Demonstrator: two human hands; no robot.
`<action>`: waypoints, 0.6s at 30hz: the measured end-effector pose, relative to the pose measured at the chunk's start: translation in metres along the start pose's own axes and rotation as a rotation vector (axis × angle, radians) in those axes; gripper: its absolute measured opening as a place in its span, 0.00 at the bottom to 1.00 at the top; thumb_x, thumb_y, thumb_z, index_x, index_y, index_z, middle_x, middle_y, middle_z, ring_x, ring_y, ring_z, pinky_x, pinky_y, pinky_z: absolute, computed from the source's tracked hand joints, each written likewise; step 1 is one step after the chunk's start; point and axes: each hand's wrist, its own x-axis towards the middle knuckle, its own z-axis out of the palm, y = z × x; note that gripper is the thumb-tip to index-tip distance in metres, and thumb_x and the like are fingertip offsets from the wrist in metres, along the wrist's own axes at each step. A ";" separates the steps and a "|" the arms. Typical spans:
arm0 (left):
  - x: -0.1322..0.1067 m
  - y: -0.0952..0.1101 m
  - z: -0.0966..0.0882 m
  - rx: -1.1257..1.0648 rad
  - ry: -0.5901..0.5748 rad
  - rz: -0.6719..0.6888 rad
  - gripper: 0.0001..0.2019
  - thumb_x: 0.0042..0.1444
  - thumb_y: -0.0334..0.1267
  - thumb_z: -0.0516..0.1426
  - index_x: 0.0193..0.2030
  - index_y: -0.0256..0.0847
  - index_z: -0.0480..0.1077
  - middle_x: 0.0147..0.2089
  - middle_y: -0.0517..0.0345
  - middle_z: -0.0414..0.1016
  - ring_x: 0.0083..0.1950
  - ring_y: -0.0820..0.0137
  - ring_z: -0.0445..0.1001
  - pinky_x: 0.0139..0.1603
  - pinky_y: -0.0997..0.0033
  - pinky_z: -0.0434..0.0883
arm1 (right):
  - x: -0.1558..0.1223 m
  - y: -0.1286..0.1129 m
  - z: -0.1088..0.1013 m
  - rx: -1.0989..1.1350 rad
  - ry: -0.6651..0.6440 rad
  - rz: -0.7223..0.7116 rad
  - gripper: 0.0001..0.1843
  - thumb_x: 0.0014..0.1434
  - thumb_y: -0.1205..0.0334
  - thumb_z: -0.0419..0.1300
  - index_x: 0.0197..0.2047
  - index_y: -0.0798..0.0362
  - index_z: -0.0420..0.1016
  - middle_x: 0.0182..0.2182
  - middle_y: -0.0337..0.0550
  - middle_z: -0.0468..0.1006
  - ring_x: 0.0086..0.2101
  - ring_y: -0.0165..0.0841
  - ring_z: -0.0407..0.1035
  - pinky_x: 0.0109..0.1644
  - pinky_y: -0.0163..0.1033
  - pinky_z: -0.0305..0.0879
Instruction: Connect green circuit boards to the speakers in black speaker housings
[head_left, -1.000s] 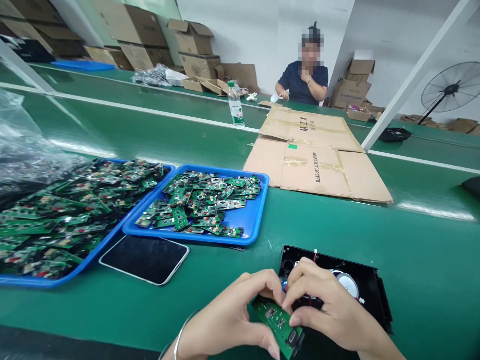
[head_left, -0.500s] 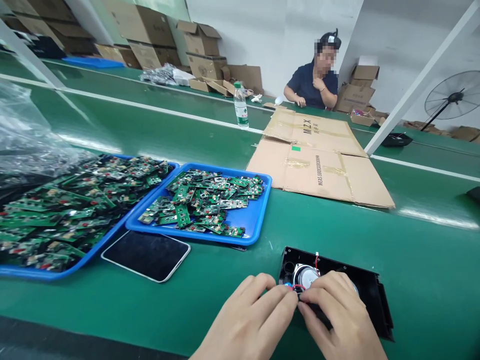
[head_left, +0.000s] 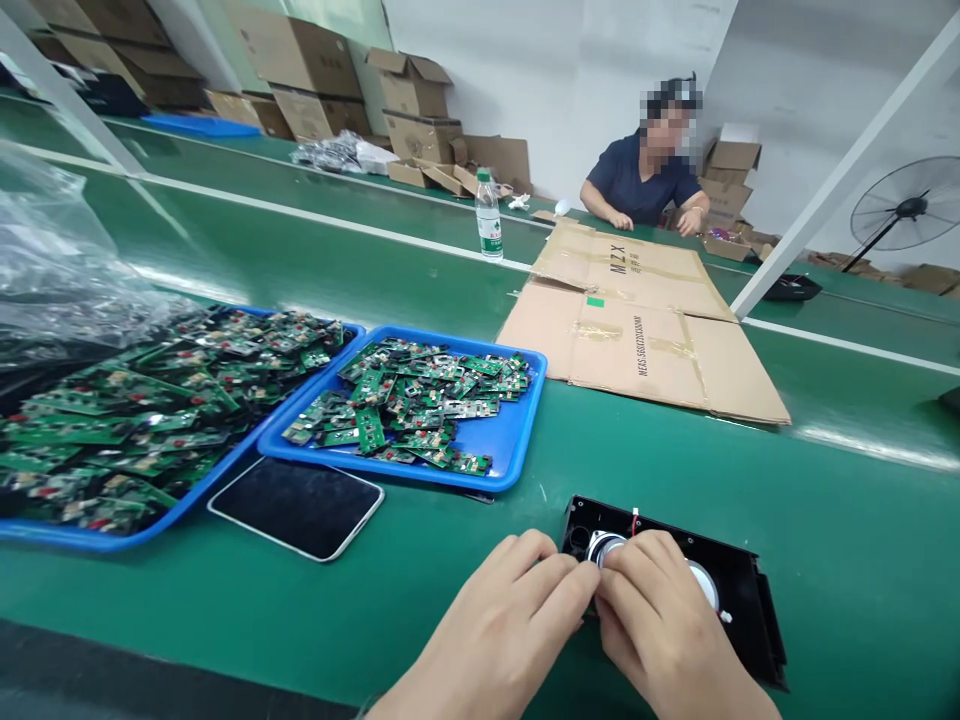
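Note:
A black plastic housing [head_left: 739, 590] lies on the green belt at the lower right, with a round silver speaker [head_left: 703, 585] and red and white wires inside. My left hand [head_left: 499, 630] and my right hand [head_left: 664, 630] meet over its left part, fingertips pinched together. What they pinch is hidden under the fingers. My right hand covers most of the housing's middle.
A blue tray [head_left: 510, 450] of green circuit boards stands just beyond my hands, a larger blue tray [head_left: 97, 535] of boards to its left. A phone [head_left: 296, 505] lies face up between them. Flattened cardboard [head_left: 637, 330], a water bottle [head_left: 488, 215] and a seated person [head_left: 641, 175] are farther back.
A green circuit board held between my hands one second ago has gone out of sight under them. Both hands closed in over the housing. The view tilted slightly down.

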 end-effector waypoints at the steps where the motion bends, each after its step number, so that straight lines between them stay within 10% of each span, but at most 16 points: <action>1: 0.000 0.000 -0.001 -0.009 -0.011 -0.006 0.09 0.58 0.22 0.48 0.40 0.38 0.62 0.33 0.57 0.70 0.31 0.67 0.61 0.29 0.67 0.59 | 0.000 0.001 -0.001 -0.004 -0.030 -0.026 0.14 0.60 0.77 0.46 0.28 0.56 0.66 0.24 0.41 0.66 0.27 0.31 0.57 0.32 0.38 0.54; 9: -0.002 -0.004 -0.001 -0.057 -0.053 -0.024 0.11 0.57 0.22 0.51 0.45 0.38 0.61 0.36 0.56 0.72 0.34 0.66 0.63 0.31 0.67 0.60 | -0.003 0.002 -0.013 0.120 -0.203 0.002 0.13 0.61 0.73 0.47 0.35 0.54 0.71 0.32 0.44 0.69 0.31 0.31 0.62 0.34 0.37 0.62; 18: -0.018 -0.020 -0.007 0.015 0.137 -0.118 0.13 0.62 0.38 0.53 0.52 0.39 0.65 0.36 0.54 0.76 0.36 0.64 0.71 0.35 0.67 0.69 | -0.049 0.040 -0.044 0.110 -0.047 0.280 0.06 0.63 0.63 0.52 0.42 0.49 0.68 0.37 0.43 0.71 0.38 0.32 0.68 0.37 0.32 0.69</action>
